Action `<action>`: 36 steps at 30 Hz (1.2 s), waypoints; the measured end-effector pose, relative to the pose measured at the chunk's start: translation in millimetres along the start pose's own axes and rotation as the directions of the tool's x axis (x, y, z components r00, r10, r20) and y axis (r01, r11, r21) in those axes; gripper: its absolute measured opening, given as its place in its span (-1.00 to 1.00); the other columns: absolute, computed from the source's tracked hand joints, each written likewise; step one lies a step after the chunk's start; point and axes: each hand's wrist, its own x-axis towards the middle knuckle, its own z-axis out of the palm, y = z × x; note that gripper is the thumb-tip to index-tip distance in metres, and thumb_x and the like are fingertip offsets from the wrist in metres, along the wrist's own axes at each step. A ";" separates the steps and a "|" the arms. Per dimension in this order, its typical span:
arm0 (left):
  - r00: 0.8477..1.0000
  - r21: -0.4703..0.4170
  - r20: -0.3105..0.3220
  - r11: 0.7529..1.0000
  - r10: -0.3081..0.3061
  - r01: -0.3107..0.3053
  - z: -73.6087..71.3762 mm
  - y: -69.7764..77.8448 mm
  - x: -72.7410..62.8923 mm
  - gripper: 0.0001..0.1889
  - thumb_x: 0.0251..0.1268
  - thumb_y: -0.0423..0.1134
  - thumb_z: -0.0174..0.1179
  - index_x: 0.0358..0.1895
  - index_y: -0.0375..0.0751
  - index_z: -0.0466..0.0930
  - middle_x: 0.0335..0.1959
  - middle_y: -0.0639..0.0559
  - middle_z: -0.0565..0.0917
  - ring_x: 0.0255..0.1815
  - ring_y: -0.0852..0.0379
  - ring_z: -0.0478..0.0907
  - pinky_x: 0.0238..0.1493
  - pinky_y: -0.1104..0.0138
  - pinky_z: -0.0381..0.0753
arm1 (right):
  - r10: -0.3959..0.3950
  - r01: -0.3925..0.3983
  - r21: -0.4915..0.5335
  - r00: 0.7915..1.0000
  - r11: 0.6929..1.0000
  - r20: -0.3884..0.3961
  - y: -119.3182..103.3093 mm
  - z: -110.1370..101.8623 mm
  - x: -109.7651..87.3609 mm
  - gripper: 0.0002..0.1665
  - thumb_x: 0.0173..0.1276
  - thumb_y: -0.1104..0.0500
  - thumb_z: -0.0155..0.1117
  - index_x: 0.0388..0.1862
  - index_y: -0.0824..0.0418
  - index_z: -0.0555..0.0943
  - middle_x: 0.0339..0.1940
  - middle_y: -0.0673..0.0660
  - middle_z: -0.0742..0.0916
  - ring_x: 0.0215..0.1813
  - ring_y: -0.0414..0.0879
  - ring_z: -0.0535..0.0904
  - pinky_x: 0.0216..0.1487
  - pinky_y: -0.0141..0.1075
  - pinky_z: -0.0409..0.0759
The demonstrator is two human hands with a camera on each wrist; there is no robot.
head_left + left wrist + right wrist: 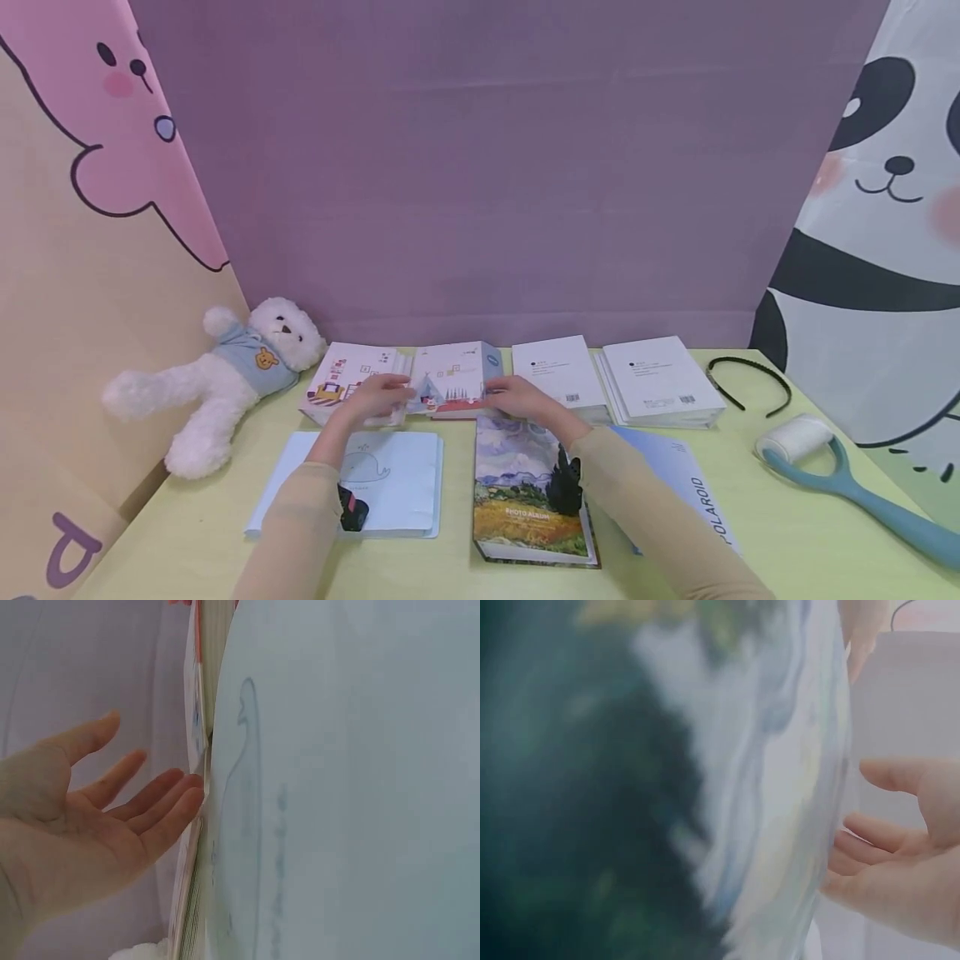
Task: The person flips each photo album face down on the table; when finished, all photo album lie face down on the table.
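At the back of the table lies an album with a tent and trees on its cover [450,383]. My left hand [378,397] is at its left edge, between it and a white album with a yellow vehicle picture [337,371]. At the right edge is my right hand [525,397], fingertips by the blue spine. Both hands have loosely bent, spread fingers in the wrist views; whether they touch the album I cannot tell. Below the left arm lies a pale blue whale album [345,780]. Under the right forearm is a landscape-painting photo album [667,787].
Two white albums, one at centre right [558,375] and one farther right [660,379], lie in the back row. A blue Polaroid album [671,467] is partly under the right sleeve. A black headband [750,362], a lint roller [798,440] and a white teddy bear [262,358] flank them.
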 end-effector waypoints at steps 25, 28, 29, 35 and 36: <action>0.945 -0.020 -0.325 0.999 0.039 -0.048 -92.1 -38.9 -49.3 -0.49 0.48 -0.15 -0.09 0.33 -0.43 0.21 0.28 -0.40 0.34 0.26 -0.21 0.31 0.25 0.05 0.33 | -0.158 0.169 0.201 0.985 0.965 -0.071 -89.4 55.7 27.2 -0.47 0.38 0.10 0.15 0.29 0.23 0.40 0.28 0.17 0.52 0.33 0.04 0.39 0.27 -0.13 0.42; 0.948 -0.015 -0.314 0.998 0.059 -0.067 -99.5 -44.4 -55.2 -0.49 0.48 -0.18 -0.10 0.32 -0.48 0.19 0.27 -0.44 0.33 0.28 -0.24 0.28 0.28 0.03 0.30 | -0.163 0.175 0.210 0.984 0.962 -0.072 -96.4 64.1 29.9 -0.47 0.38 0.11 0.15 0.29 0.23 0.41 0.27 0.15 0.53 0.32 0.02 0.40 0.28 -0.14 0.42; 0.949 -0.007 -0.308 0.997 0.067 -0.073 -101.6 -46.2 -56.7 -0.49 0.48 -0.19 -0.11 0.32 -0.50 0.18 0.27 -0.46 0.32 0.28 -0.25 0.28 0.27 0.02 0.32 | -0.160 0.172 0.218 0.985 0.961 -0.071 -98.7 66.6 30.4 -0.48 0.38 0.10 0.15 0.29 0.23 0.41 0.27 0.15 0.53 0.32 0.02 0.40 0.28 -0.14 0.42; 0.968 0.074 -0.239 0.996 0.075 -0.058 -109.3 -57.1 -63.2 -0.45 0.47 -0.18 -0.09 0.31 -0.57 0.16 0.27 -0.49 0.29 0.28 -0.32 0.27 0.24 -0.03 0.34 | -0.147 0.158 0.247 0.987 0.956 -0.064 -107.0 79.3 36.4 -0.49 0.36 0.12 0.17 0.27 0.23 0.43 0.25 0.16 0.55 0.31 0.03 0.42 0.27 -0.15 0.43; 0.972 0.087 -0.223 0.995 0.071 -0.052 -110.1 -59.1 -63.6 -0.44 0.47 -0.16 -0.09 0.31 -0.58 0.15 0.28 -0.50 0.28 0.28 -0.33 0.26 0.23 -0.03 0.35 | -0.144 0.155 0.245 0.988 0.957 -0.062 -107.8 81.3 37.4 -0.48 0.36 0.12 0.17 0.27 0.22 0.43 0.25 0.15 0.55 0.31 0.02 0.42 0.27 -0.16 0.43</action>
